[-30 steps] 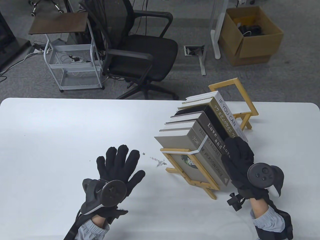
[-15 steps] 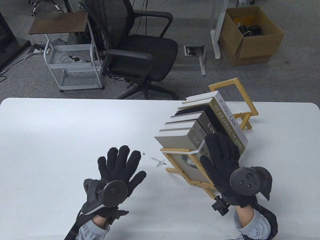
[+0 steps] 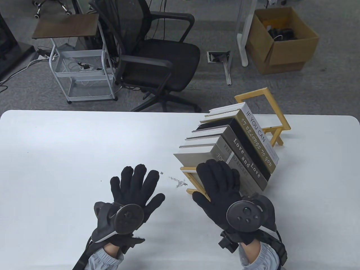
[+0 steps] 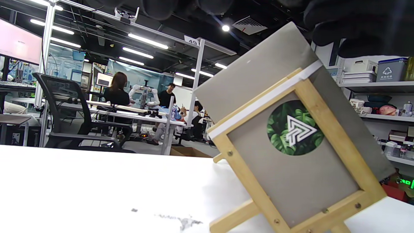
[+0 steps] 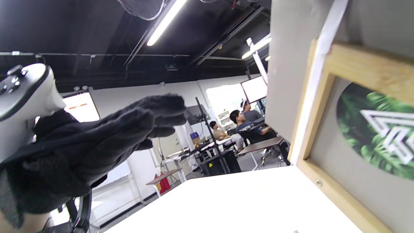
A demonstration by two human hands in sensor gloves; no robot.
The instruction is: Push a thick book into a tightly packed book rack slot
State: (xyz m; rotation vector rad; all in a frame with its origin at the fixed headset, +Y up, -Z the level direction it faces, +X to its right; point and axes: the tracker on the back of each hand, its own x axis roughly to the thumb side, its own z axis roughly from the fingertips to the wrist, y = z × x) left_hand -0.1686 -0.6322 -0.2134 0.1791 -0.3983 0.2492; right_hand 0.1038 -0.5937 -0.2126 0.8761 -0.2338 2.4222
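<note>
The thick book (image 3: 197, 159) stands in the nearest slot of the wooden rack (image 3: 277, 112), the right hand (image 3: 218, 182) lies spread over its end, the left hand (image 3: 135, 185) rests spread on the tabletop (image 3: 70, 152), and a hard push could slide the light rack

Both hands wear fuzzy black knit gloves: left hand (image 3: 135, 187), right hand (image 3: 218, 185). A round dark-grey tracker disc with small buttons is strapped to each back, pale grey-blue elastic cuffs below, bare skin between.
</note>
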